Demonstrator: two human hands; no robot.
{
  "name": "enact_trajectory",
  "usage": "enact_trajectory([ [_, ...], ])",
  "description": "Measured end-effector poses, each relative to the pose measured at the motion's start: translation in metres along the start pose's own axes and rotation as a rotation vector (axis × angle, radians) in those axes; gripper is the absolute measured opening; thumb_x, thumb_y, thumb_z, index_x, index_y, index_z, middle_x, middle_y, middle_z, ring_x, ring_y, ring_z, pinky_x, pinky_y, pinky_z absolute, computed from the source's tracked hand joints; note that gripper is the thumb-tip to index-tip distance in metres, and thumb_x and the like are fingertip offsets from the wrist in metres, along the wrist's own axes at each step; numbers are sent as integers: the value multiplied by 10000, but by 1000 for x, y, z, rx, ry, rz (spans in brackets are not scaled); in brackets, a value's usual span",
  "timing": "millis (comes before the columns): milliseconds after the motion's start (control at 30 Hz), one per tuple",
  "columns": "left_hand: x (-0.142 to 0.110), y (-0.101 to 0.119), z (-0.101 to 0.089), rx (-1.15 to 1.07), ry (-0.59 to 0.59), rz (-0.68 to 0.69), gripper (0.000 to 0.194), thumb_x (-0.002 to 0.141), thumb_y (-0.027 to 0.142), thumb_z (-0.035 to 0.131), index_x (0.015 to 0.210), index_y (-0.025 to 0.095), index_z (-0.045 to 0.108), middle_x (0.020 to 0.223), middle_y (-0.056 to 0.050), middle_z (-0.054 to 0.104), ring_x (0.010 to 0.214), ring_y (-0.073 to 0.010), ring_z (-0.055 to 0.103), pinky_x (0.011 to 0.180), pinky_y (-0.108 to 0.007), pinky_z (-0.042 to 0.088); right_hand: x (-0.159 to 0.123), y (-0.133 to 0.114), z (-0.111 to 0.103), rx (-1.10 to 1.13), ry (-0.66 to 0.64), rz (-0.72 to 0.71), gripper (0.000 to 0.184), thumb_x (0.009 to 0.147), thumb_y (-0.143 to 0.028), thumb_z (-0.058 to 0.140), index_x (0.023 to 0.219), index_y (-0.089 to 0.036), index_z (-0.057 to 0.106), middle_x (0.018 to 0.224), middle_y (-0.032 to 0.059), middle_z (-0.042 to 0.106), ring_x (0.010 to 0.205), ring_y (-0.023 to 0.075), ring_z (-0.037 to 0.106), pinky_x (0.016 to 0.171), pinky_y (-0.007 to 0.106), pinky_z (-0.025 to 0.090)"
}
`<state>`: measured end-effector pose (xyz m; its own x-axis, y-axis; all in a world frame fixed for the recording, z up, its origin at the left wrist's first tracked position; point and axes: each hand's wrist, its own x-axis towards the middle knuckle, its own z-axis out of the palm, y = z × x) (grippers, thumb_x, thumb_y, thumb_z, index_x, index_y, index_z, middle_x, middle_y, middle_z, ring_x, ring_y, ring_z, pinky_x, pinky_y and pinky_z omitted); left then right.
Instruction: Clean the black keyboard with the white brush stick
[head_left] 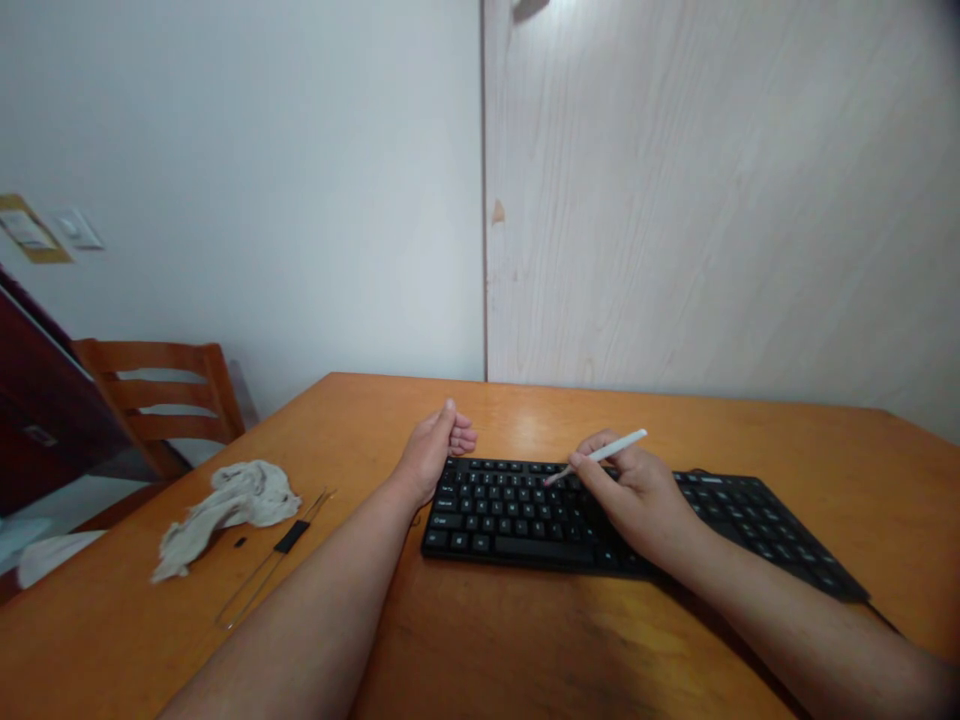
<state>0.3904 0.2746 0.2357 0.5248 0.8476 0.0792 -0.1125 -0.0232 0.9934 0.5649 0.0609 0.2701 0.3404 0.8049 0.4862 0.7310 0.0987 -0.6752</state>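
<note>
A black keyboard (525, 545) lies on the table in front of me. My left hand (437, 450) rests on its side at the keyboard's back left corner, fingers curled round the corner and thumb raised. In my right hand (630, 490) is a slim brush (615, 445) with a white handle, held like a pen. Its thin, pinkish tip touches or hovers just over the upper rows of keys; I cannot tell which. My right hand and forearm cover part of the keyboard's right half.
On the wooden table (525, 640), to the left, lie a crumpled pale cloth (232, 505), a wire keycap puller (291, 537) with a black grip, and a small black piece (240, 542) like a keycap. A wooden chair (161, 390) stands beyond the left edge. A wall closes the back.
</note>
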Motion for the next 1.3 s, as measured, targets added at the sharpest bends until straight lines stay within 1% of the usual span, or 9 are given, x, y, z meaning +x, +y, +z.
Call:
enact_trajectory([
  [133,0,0,0,8,8,-13,583,834,721,515,853,149,625,741,-81,704,643,-166,654,650,-291,484,-1,0,0,-12,-47,-22,212,954,-350,534,824,-238,657,840,24,712,828,208,650,803,348,452],
  [300,0,0,0,8,4,-8,584,834,720,515,861,147,622,742,-80,704,644,-165,652,647,-289,482,-1,2,1,-19,-9,-18,212,949,-346,542,805,-228,642,792,17,685,779,194,641,759,331,453],
  [433,-1,1,0,17,8,-8,586,845,717,500,864,143,619,738,-76,699,634,-159,643,649,-288,480,-1,3,2,-2,-40,-41,205,949,-340,540,826,-231,663,835,21,709,822,200,652,787,332,457],
  [500,0,1,0,16,5,-10,585,846,715,500,862,143,619,741,-77,699,634,-158,641,655,-290,482,0,3,1,-10,-39,-33,203,947,-339,541,819,-230,655,816,20,707,807,201,651,777,331,458],
  [633,2,0,0,12,2,-13,585,849,714,497,866,143,622,743,-79,700,634,-159,641,654,-291,481,0,3,-1,-6,9,-1,217,952,-349,525,809,-227,633,795,23,706,781,202,654,745,328,461],
  [800,2,-1,-1,13,4,-5,591,838,720,509,867,141,626,750,-83,704,637,-162,646,655,-293,483,1,6,-3,-11,-30,15,215,956,-340,502,817,-229,622,790,25,726,794,211,669,765,336,464],
  [967,3,-3,-2,16,5,-2,590,836,719,512,868,142,627,751,-83,706,636,-163,647,654,-293,482,0,11,-5,-47,-2,58,227,958,-307,481,781,-228,598,751,14,725,759,204,668,745,330,457],
  [1133,3,-3,-2,20,4,-4,593,830,726,512,865,145,624,754,-86,709,638,-169,652,658,-299,486,0,9,-4,-2,-22,31,248,967,-325,471,798,-230,626,783,20,731,807,208,675,774,332,457],
  [1300,2,-2,-2,18,1,1,590,835,724,506,863,146,623,743,-82,702,635,-168,646,668,-306,491,0,10,-4,-58,-21,33,224,957,-311,481,790,-229,606,761,15,726,777,208,664,751,334,449],
])
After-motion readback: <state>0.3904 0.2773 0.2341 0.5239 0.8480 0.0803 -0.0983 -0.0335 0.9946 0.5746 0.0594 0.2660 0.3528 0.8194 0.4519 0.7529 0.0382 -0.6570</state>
